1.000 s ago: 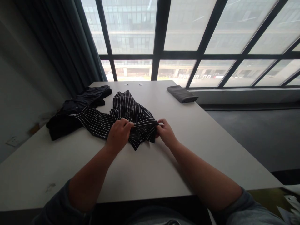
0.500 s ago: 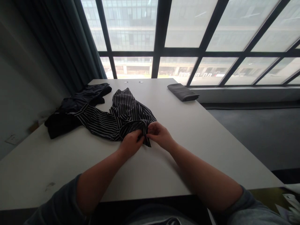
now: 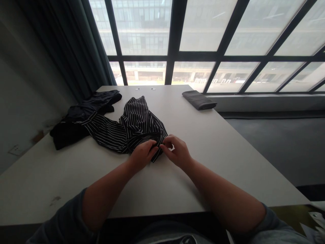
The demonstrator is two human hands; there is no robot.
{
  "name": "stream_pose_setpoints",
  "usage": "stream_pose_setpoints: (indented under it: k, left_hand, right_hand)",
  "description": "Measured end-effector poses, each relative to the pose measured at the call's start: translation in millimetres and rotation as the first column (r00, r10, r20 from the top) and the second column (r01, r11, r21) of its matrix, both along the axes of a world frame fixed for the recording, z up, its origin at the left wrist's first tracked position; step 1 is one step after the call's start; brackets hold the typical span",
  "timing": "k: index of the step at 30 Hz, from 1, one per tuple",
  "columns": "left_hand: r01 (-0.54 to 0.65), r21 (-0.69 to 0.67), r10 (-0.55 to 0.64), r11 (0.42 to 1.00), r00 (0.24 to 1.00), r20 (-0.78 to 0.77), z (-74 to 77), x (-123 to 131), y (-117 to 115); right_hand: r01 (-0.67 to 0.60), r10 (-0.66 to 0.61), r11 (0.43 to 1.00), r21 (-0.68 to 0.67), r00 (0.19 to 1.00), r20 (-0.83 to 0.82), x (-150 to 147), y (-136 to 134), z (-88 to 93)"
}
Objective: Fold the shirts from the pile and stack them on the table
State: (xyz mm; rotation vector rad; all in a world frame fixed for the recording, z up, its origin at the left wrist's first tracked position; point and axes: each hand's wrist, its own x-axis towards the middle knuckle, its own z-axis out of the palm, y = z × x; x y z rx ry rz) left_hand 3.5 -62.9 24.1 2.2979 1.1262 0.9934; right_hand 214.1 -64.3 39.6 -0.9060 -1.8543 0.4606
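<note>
A black garment with thin white stripes [image 3: 139, 117] lies crumpled on the white table [image 3: 142, 196], one part stretching left onto a dark pile. Its kind cannot be made out. At its near edge my left hand [image 3: 142, 154] is closed on the fabric, thumb toward the right. My right hand [image 3: 177, 150] pinches the same edge between thumb and fingertips, close beside the left one. A small corner of striped cloth hangs down between the two hands. Some of the fabric at the fingertips is hidden by the fingers.
Dark clothes [image 3: 93, 101] are heaped along the table's left side, with black cloth [image 3: 68, 135] nearest me. A folded grey cloth [image 3: 199, 100] lies by the far right edge. Behind the table are large windows [image 3: 144, 27] and a dark curtain [image 3: 68, 44].
The loose corner at my hands has shifted left and is turned differently. My right hand's fingers have curled into a rounder pinch. The garment's far part has shifted slightly.
</note>
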Motion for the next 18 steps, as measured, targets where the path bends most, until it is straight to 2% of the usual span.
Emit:
stream_pose_setpoints:
  k: [3, 6, 9, 13, 16, 18]
  left_hand:
    - [0.077, 0.026, -0.075, 0.997, 0.994, -0.083, -6.5, -0.3, 0.5]
    - [0.081, 0.079, -0.069, 0.994, 0.988, -0.139, -4.7, -6.4, 4.6]
    - [0.146, 0.097, -0.120, 0.985, 0.965, -0.234, 9.6, -26.7, 13.8]
    - [0.206, 0.021, -0.183, 0.978, 0.911, -0.369, 28.4, -64.6, 29.1]
    - [0.173, -0.024, -0.167, 0.985, 0.892, -0.421, 28.0, -78.6, 36.4]
    - [0.134, 0.008, -0.118, 0.991, 0.902, -0.416, 24.4, -78.5, 38.4]
  right_hand:
    - [-0.046, 0.065, 0.986, -0.158, 0.991, 0.118, -1.1, -0.3, -1.1]
    - [-0.032, 0.085, 0.964, -0.265, 0.977, 0.193, 0.7, 6.0, -3.5]
    - [0.058, -0.006, 0.973, -0.224, 0.974, 0.225, 6.7, 12.6, -1.5]
    - [0.159, -0.122, 0.975, -0.157, 0.968, 0.219, 18.2, 21.2, 3.0]
    - [0.213, -0.178, 0.963, -0.162, 0.962, 0.209, 24.8, 28.0, 1.5]
    - [0.170, -0.128, 0.967, -0.191, 0.969, 0.212, 27.6, 31.9, -1.5]
